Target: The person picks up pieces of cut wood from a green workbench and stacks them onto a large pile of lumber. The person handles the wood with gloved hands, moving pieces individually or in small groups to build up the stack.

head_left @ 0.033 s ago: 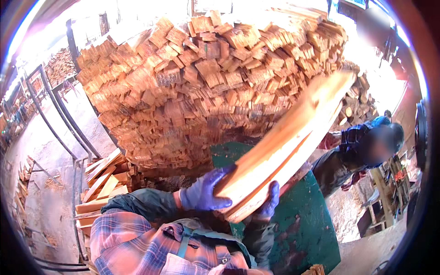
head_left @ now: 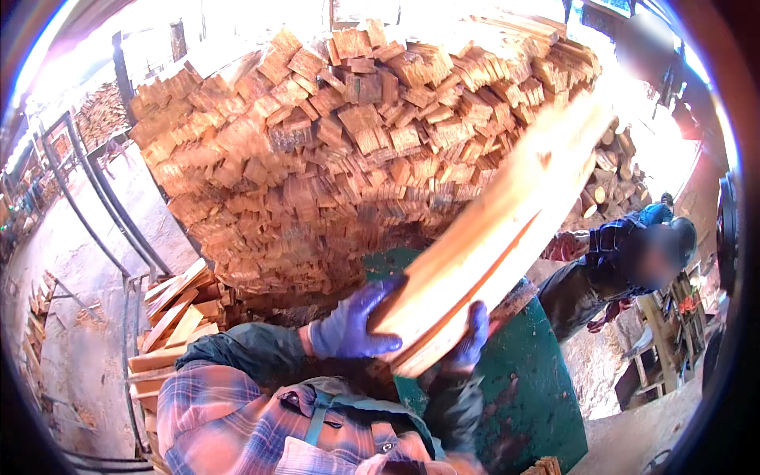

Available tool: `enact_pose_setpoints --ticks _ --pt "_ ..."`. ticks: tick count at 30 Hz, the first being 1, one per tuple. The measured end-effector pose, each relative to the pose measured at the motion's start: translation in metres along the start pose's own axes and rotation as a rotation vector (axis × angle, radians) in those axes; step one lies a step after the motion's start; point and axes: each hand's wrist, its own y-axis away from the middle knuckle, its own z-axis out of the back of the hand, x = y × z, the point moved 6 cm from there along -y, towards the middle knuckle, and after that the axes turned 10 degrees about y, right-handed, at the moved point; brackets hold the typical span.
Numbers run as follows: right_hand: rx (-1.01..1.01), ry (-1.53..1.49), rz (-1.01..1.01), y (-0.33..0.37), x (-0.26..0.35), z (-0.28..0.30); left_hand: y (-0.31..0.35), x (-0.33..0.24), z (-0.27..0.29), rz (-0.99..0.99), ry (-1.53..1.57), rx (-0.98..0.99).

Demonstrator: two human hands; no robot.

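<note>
Pale yellow wood, split rough and streaked with orange, made up the long piece of firewood [head_left: 484, 253], which slanted up and away from the person's chest, above a green metal sheet [head_left: 530, 388]. A dark seam ran lengthwise down it; whether this was a crack or a gap between two pieces could not be told. The left hand [head_left: 352, 323], in a purple glove, gripped its near end from the left, thumb and fingers spread; the right hand [head_left: 471, 340], gloved alike, clasped the other side.

Glare washed out the far end, and the wood hid part of the right hand. A co-worker [head_left: 613, 245] bent at the right, partly blurred.

The sheet was scuffed and stained. Behind rose a big stack of split wood [head_left: 317, 158], with round logs [head_left: 606, 186] at its right, a smaller woodpile [head_left: 178, 324] at the left, and a dusty floor [head_left: 79, 356] beyond.
</note>
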Motion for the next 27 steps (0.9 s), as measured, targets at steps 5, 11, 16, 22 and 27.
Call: enact_pose_setpoints --ticks 5,11,16,22,27 --pt "0.266 0.299 0.078 -0.163 0.101 -0.175 -0.129 -0.028 0.108 -0.221 0.101 -0.171" --pt "0.296 0.518 0.233 -0.336 0.224 -0.301 -0.389 0.005 0.177 0.247 1.087 -0.317" --pt "0.335 0.936 0.666 -0.374 0.182 -0.157 -0.412 0.057 0.094 -0.047 0.701 0.05" --pt "-0.102 1.057 0.221 -0.177 0.05 0.029 -0.326 0.159 -0.148 0.02 0.479 0.612" --pt "-0.664 0.456 -0.033 0.043 -0.058 0.232 -0.144 0.244 -0.328 0.924 0.64 0.928"
